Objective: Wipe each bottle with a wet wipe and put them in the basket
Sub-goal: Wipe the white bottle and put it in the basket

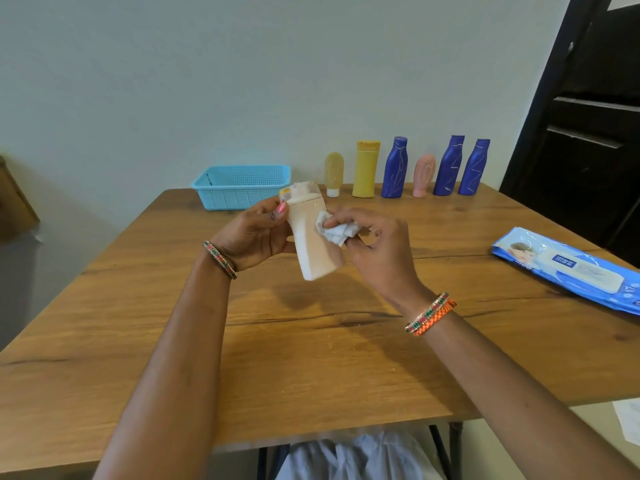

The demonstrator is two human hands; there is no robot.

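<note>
My left hand grips a cream bottle by its upper part, held tilted above the table. My right hand pinches a crumpled white wet wipe and presses it against the bottle's right side. A light blue basket stands at the back of the table with nothing visible inside. To its right, several bottles line the wall: a pale yellow tube, a yellow bottle, a blue bottle, a pink tube and two more blue bottles.
A blue pack of wet wipes lies at the table's right edge. The wooden table stands against a pale wall. A dark door frame rises at the right.
</note>
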